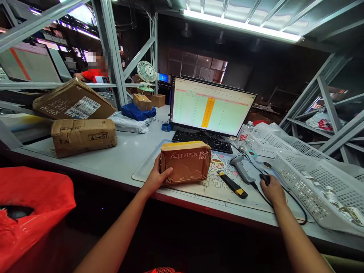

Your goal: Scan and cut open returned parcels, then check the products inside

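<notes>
My left hand [159,175] grips the left end of a brown cardboard box [186,165] printed "beauty", its thumb on the front face. The box stands on a patterned desk mat [182,191], its top edge yellowish. Over at the right, my right hand [273,187] is closed over a black computer mouse [265,178]. Between the hands lie a black and yellow utility knife [232,185] and a grey barcode scanner [241,170] with a cable. Behind the box are a black keyboard [218,144] and a monitor [213,108] showing a spreadsheet with an orange column.
White plastic baskets [301,189] holding small bottles line the right side. Cardboard parcels [83,136] and a blue bag [138,112] lie at the left. A green fan [146,72] stands behind them. Metal posts [109,53] frame the desk; a person in red [95,75] is beyond.
</notes>
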Available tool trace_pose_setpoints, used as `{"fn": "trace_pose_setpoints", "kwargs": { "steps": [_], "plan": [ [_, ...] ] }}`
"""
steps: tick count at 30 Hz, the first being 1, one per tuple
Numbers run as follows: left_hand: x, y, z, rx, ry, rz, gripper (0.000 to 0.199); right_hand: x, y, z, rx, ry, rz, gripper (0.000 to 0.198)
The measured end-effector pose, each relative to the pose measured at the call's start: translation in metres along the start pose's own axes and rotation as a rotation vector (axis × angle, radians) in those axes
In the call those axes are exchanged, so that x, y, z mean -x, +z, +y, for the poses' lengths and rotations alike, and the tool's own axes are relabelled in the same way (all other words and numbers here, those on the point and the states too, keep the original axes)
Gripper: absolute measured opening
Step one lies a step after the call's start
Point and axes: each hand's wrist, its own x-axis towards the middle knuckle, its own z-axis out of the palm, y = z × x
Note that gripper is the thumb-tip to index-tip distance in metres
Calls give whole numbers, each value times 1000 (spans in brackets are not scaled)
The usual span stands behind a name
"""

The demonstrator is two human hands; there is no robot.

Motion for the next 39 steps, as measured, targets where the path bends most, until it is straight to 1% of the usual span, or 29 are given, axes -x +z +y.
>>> {"fn": "trace_pose_setpoints", "kwargs": {
  "steps": [10,16,21,24,25,26,27,28,30,31,33,35,36,37,38,39],
  "plan": [
    [2,-1,6,21,-21,-24,101,0,3,3,-8,-44,3,63],
    [2,0,5,20,-15,-18,102,-1,3,3,2,-47,10,64],
    [2,1,2,31,-6,-15,102,0,-5,-2,6,-68,26,66],
    [1,0,0,31,6,-19,103,2,-20,-22,-5,-134,100,66],
    [1,0,-1,31,5,-25,104,3,-27,-35,-24,-169,108,66],
    [1,0,-1,31,2,-31,105,4,-35,-49,-50,-198,87,65],
    [1,1,-1,29,-4,-37,105,6,-42,-66,-75,-211,31,64],
    [1,1,-1,29,-9,-41,105,8,-49,-83,-87,-202,-58,64],
    [2,1,-1,30,4,-29,104,12,-59,-117,-54,-135,-250,65],
    [3,1,-1,22,29,-9,104,14,-61,-132,-21,-103,-318,67],
    [7,-2,-1,-57,136,42,109,15,-63,-153,35,-58,-386,68],
    [13,-6,-1,-228,343,41,109,14,-62,-165,59,-27,-404,68],
    [17,-8,-1,-324,466,6,105,13,-61,-169,67,-8,-415,66],
    [23,-10,-1,-410,586,-54,96,12,-59,-172,73,12,-427,65],
    [29,-11,0,-476,690,-131,84,10,-58,-175,77,32,-439,63],
    [36,-11,1,-522,766,-208,69,8,-56,-178,78,51,-451,62]
  ]
}}
